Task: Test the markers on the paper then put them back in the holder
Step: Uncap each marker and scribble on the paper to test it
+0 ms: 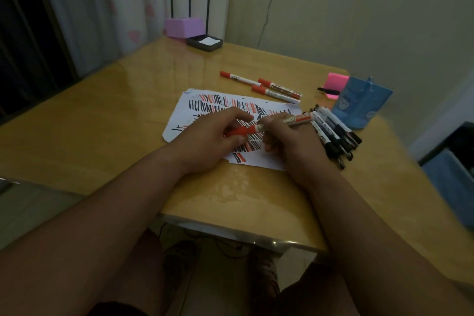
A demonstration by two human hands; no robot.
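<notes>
Both hands, one red marker, above paper

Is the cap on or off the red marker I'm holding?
On: the red cap, pinched by the left hand, meets the marker gripped by the right hand. Fully seated? Cannot tell.

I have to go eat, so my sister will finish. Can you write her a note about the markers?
Hands: left hand pinches the red cap, right hand grips the red marker, over the paper.
Behind the paper lie three red markers; black markers piled right of it, by the blue holder.
Done: paper full of red and black strokes.
To do: all markers into the holder.
</notes>
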